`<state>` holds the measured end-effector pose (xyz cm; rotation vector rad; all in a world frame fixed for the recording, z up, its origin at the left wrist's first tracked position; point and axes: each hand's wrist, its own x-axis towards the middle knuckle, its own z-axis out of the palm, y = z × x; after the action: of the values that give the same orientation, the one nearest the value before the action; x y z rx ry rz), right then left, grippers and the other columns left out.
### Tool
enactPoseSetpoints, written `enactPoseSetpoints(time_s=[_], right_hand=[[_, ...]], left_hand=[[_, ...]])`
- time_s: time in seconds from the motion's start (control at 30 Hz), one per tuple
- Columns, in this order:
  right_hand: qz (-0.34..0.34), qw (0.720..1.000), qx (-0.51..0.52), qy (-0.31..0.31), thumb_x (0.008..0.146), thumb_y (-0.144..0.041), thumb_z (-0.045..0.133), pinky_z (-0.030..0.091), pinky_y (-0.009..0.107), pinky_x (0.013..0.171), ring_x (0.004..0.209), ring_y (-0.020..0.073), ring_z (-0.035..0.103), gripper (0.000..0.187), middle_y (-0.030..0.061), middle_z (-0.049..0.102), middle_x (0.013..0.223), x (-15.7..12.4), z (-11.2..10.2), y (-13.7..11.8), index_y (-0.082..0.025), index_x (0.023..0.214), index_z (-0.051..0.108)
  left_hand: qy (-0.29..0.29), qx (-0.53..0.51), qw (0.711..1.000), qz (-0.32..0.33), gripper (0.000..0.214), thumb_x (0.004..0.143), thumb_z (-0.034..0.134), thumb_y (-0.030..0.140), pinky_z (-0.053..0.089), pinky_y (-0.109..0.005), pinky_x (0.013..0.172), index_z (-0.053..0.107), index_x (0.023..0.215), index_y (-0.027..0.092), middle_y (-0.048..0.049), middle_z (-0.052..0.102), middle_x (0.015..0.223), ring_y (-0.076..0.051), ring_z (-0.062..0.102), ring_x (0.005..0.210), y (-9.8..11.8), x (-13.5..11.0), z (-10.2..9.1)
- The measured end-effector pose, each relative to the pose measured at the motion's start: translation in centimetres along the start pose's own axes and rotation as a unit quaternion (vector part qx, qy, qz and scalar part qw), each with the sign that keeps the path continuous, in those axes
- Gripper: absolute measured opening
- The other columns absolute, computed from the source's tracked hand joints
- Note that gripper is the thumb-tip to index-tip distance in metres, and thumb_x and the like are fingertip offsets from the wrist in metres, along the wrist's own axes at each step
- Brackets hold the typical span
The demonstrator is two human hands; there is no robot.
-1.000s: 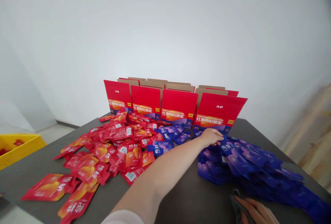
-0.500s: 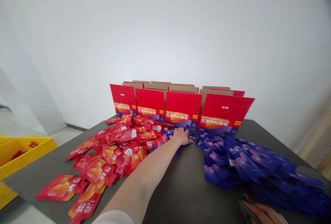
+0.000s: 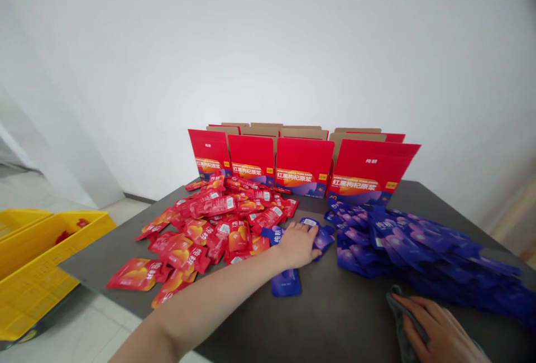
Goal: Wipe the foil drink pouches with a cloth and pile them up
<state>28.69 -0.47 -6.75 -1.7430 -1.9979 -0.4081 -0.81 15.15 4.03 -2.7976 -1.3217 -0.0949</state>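
The left hand (image 3: 298, 244) is resting, grip unclear, over loose blue pouches (image 3: 287, 285) at frame centre, seemingly the last outside the blue heap (image 3: 422, 246) at right, while the right hand (image 3: 444, 326) is clutching a cloth (image 3: 401, 326) at lower right and red pouches (image 3: 215, 205) are lying centre-left.

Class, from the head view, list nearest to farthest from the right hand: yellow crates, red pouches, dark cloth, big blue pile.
1. Dark cloth, in the right hand
2. Big blue pile, just beyond
3. Red pouches, table's left
4. Yellow crates, far left
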Motion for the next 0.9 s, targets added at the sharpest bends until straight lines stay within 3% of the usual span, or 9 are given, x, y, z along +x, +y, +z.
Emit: enactPoseSetpoints(time_s=[0.1,0.2,0.3,0.37,0.47,0.57,0.67,0.8,0.9], right_hand=[[0.02,1.0,0.009,-0.02,0.09,-0.04,0.04,0.048,0.04,0.094,0.106,0.0207,0.059,0.04,0.0058,0.064,0.112,0.2,-1.1,-1.4,-0.024,0.119,0.062],[0.035,0.999,0.004,-0.025,0.09,-0.042,0.042,0.046,0.04,0.095,0.106,0.0207,0.058,0.039,0.0051,0.062,0.113,0.5,-2.0,-2.4,-0.026,0.121,0.06],[0.041,0.999,-0.004,-0.014,0.09,-0.043,0.042,0.047,0.04,0.093,0.103,0.0201,0.058,0.038,0.0044,0.062,0.111,0.7,-2.6,-2.8,-0.026,0.12,0.06],[0.036,0.999,-0.005,-0.006,0.09,-0.043,0.042,0.046,0.039,0.092,0.102,0.0199,0.058,0.037,0.0044,0.062,0.109,0.8,-2.9,-3.1,-0.026,0.119,0.06],[0.039,0.999,-0.007,-0.008,0.091,-0.041,0.042,0.045,0.04,0.093,0.103,0.0201,0.058,0.036,0.0042,0.062,0.109,1.1,-3.3,-3.6,-0.025,0.119,0.059],[0.045,0.999,-0.001,-0.016,0.091,-0.039,0.043,0.045,0.04,0.094,0.104,0.0206,0.057,0.035,0.0048,0.062,0.109,1.4,-3.6,-4.1,-0.024,0.118,0.06],[0.046,0.999,0.012,-0.018,0.091,-0.039,0.043,0.044,0.04,0.094,0.103,0.0207,0.058,0.035,0.0054,0.062,0.108,1.6,-4.0,-4.0,-0.023,0.116,0.061],[0.043,0.999,0.02,-0.024,0.091,-0.04,0.042,0.046,0.039,0.092,0.101,0.02,0.059,0.034,0.0046,0.062,0.107,1.7,-5.5,-3.9,-0.025,0.114,0.062],[0.042,0.999,0.017,-0.026,0.09,-0.04,0.045,0.047,0.036,0.089,0.1,0.0186,0.059,0.031,0.0029,0.062,0.108,2.4,-7.1,-5.9,-0.028,0.114,0.061]], left_hand=[[0.03,0.016,0.999,-0.015,0.077,0.075,0.066,0.051,0.035,-0.047,0.103,0.043,0.135,0.009,-0.0203,0.053,0.13,-0.035,0.05,0.12,-1.4,-2.3,-0.9],[0.006,0.036,0.999,-0.025,0.057,0.075,0.067,0.039,0.042,-0.046,0.096,0.054,0.121,0.008,-0.0172,0.064,0.109,-0.032,0.059,0.103,-3.1,-3.6,-1.8],[0.011,0.041,0.999,-0.003,0.034,0.081,0.062,0.027,0.044,-0.039,0.093,0.058,0.112,0.012,-0.0118,0.065,0.104,-0.026,0.059,0.1,-3.6,-4.2,-2.3],[0.042,0.052,0.997,0.033,0.028,0.087,0.054,0.022,0.044,-0.036,0.091,0.057,0.114,0.013,-0.0097,0.064,0.106,-0.024,0.058,0.1,-2.5,-4.6,-2.3],[0.097,0.077,0.985,0.121,0.032,0.095,0.041,0.017,0.045,-0.036,0.082,0.052,0.125,0.013,-0.0089,0.063,0.104,-0.023,0.057,0.098,1.3,-5.7,-1.3],[0.087,0.08,0.976,0.185,0.033,0.097,0.036,0.014,0.044,-0.035,0.075,0.052,0.125,0.008,-0.011,0.063,0.1,-0.022,0.056,0.095,5.6,-6.7,0.3],[0.057,0.03,0.98,0.189,0.039,0.095,0.045,0.024,0.045,-0.035,0.079,0.049,0.129,0.007,-0.0126,0.061,0.104,-0.023,0.054,0.098,7.4,-7.4,0.9],[0.007,-0.109,0.986,0.126,0.08,0.07,0.068,0.062,0.045,-0.039,0.091,0.048,0.131,0.014,-0.0107,0.058,0.115,-0.028,0.052,0.107,5.1,-8.0,-0.9],[-0.043,-0.133,0.988,0.063,0.062,0.071,0.071,0.054,0.044,-0.038,0.092,0.057,0.118,0.017,-0.0093,0.059,0.112,-0.027,0.053,0.106,2.8,-8.3,-2.3]])
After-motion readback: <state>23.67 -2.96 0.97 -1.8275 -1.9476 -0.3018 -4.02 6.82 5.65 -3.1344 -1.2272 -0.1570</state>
